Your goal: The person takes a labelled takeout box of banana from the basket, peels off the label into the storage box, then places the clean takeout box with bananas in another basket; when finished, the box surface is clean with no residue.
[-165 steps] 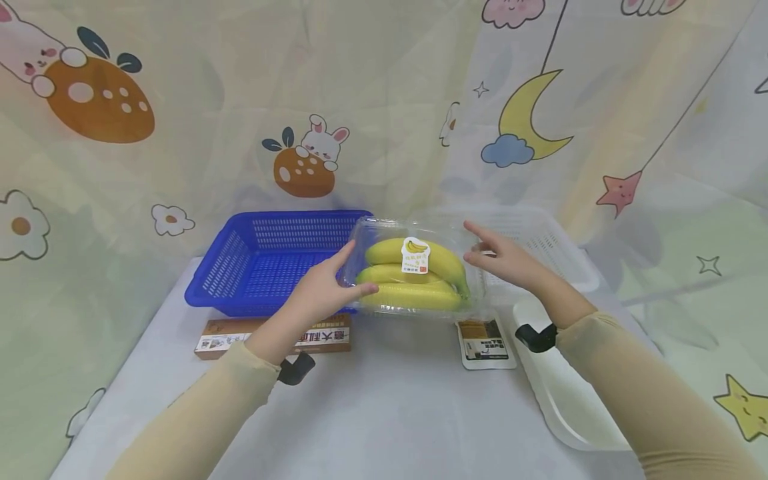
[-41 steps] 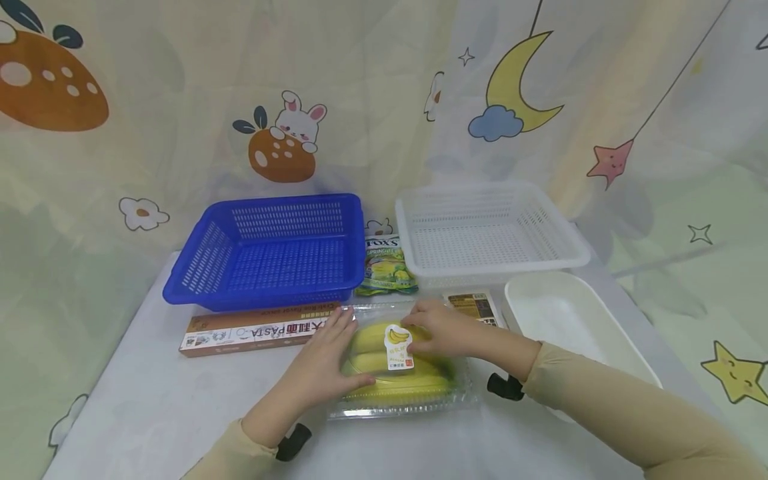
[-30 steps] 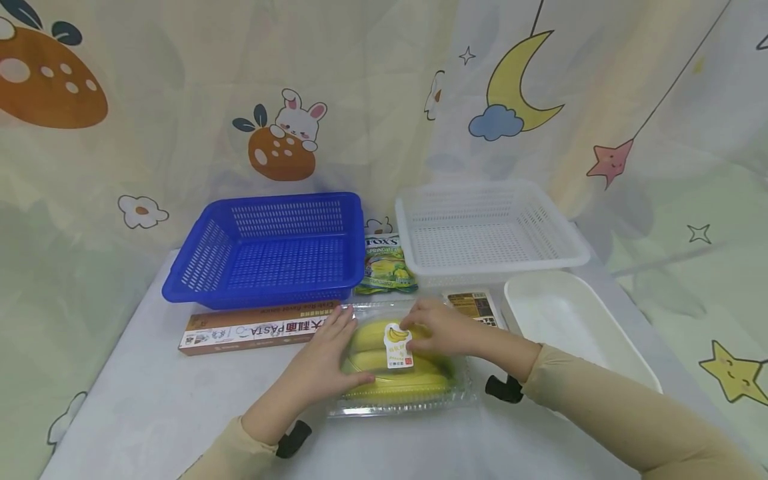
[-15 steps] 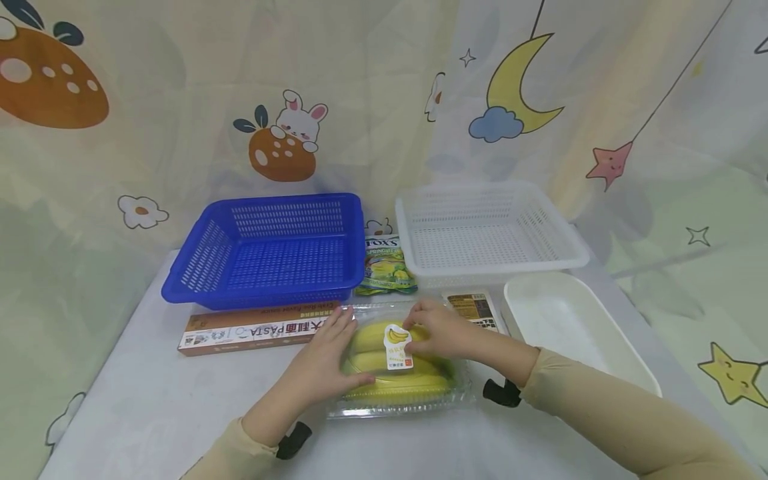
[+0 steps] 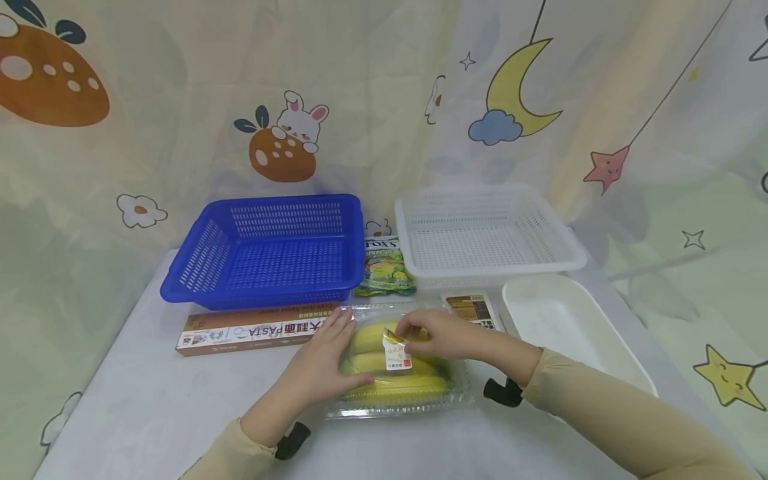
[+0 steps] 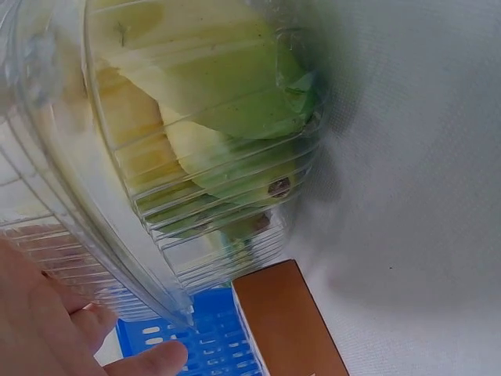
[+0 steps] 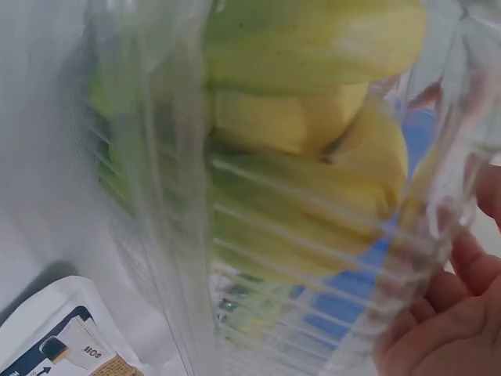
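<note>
A clear plastic box (image 5: 408,408) of yellow bananas (image 5: 399,387) lies on the white table in the head view. My left hand (image 5: 312,370) rests spread along its left side, fingertips at the far left corner and thumb on the lid. From the right, my right hand (image 5: 447,333) reaches over the lid, its thumb and forefinger pinching the white sticker (image 5: 396,357). The sticker's top edge is bent up off the plastic, while its lower part lies flat. In the right wrist view, the curled fingers (image 7: 450,321) show beyond the lid; the sticker is hidden there.
Behind stand a blue basket (image 5: 198,280) and a white basket (image 5: 492,270), with a green Fox's candy bag (image 5: 386,270) between them. A pasta box (image 5: 258,330) touches the left fingertips' area. At right are a flat packet (image 5: 474,310) and a white tray (image 5: 576,327).
The banana box, earlier held up before the baskets, now lies on the table. The right hand has moved onto the sticker, and within the last half second its top edge has lifted and bent.
</note>
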Demonstrator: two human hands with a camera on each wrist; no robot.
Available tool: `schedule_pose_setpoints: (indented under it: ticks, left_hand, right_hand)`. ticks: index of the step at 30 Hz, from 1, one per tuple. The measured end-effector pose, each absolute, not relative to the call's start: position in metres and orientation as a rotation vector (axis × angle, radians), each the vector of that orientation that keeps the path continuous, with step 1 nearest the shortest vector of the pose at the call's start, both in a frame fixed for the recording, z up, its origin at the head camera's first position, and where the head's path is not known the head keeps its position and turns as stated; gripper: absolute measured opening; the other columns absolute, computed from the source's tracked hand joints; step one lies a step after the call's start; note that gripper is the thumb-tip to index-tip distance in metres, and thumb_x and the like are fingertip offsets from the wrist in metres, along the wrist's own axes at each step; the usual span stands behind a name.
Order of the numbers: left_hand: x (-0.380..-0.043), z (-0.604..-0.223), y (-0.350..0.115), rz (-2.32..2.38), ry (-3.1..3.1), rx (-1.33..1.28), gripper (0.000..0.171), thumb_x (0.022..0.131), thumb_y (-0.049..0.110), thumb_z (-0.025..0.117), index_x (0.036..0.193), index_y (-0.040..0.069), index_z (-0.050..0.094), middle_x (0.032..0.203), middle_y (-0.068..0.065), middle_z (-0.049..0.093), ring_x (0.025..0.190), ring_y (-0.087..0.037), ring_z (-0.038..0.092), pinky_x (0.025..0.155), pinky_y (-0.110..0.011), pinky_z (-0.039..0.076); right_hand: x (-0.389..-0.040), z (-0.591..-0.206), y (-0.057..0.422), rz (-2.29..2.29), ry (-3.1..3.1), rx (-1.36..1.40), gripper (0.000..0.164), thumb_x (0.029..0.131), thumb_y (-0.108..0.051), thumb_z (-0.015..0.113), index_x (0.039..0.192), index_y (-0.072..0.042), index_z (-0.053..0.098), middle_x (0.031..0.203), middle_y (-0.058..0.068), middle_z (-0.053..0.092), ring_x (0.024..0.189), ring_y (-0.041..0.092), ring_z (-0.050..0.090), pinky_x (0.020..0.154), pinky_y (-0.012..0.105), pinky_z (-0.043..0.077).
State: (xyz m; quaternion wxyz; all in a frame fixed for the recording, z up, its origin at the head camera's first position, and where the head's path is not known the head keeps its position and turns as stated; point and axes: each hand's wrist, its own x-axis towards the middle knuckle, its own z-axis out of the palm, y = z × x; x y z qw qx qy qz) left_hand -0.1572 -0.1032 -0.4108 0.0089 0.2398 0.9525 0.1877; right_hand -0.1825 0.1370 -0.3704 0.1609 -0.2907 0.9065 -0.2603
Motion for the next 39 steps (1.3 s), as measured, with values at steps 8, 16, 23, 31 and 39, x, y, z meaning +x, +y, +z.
schedule_pose_setpoints:
  ticks: [8, 16, 23, 31, 39]
  left_hand:
    - [-0.157, -0.411, -0.103, 0.56, 2.975, 0.744, 0.096, 0.066, 0.064, 0.065, 0.137, 0.006, 0.039, 0.15, -0.004, 0.024, 0.14, -0.025, 0.017, 0.107, -0.045, 0.029]
    - [-0.156, -0.41, -0.104, 0.567, 2.971, 0.73, 0.096, 0.066, 0.064, 0.065, 0.138, 0.006, 0.038, 0.15, -0.005, 0.023, 0.14, -0.024, 0.016, 0.107, -0.046, 0.03]
    - [-0.156, -0.41, -0.105, 0.565, 2.967, 0.72, 0.097, 0.066, 0.065, 0.064, 0.139, 0.007, 0.037, 0.151, -0.003, 0.022, 0.141, -0.022, 0.014, 0.106, -0.047, 0.031]
    - [-0.156, -0.41, -0.105, 0.522, 2.987, 0.738, 0.097, 0.066, 0.067, 0.063, 0.138, 0.007, 0.038, 0.151, -0.005, 0.023, 0.14, -0.024, 0.016, 0.105, -0.048, 0.032]
    - [-0.158, -0.407, -0.102, 0.515, 3.004, 0.738, 0.099, 0.069, 0.068, 0.058, 0.141, 0.005, 0.032, 0.151, -0.01, 0.016, 0.14, -0.03, 0.012, 0.108, -0.055, 0.021]
  right_hand:
    - [-0.184, -0.374, 0.132, -0.711, 2.622, -0.816, 0.026, 0.087, -0.015, 0.058, 0.112, -0.017, 0.063, 0.099, -0.004, 0.064, 0.087, 0.009, 0.055, 0.078, 0.029, 0.048]
    - [-0.184, -0.376, 0.128, -0.72, 2.67, -0.765, 0.018, 0.087, -0.015, 0.057, 0.1, -0.02, 0.068, 0.101, -0.004, 0.066, 0.087, 0.008, 0.056, 0.077, 0.027, 0.048]
    - [-0.184, -0.368, 0.13, -0.795, 2.654, -0.798, 0.019, 0.087, -0.014, 0.057, 0.102, -0.019, 0.067, 0.101, -0.005, 0.067, 0.081, 0.007, 0.055, 0.069, 0.021, 0.047]
    - [-0.187, -0.361, 0.136, -0.904, 2.631, -0.791, 0.02, 0.088, -0.013, 0.057, 0.105, -0.017, 0.066, 0.105, -0.004, 0.066, 0.089, 0.009, 0.056, 0.073, 0.023, 0.049]
    - [-0.185, -0.354, 0.15, -0.954, 2.653, -0.766, 0.021, 0.088, -0.015, 0.058, 0.108, -0.014, 0.065, 0.102, -0.002, 0.066, 0.086, 0.009, 0.055, 0.072, 0.022, 0.047]
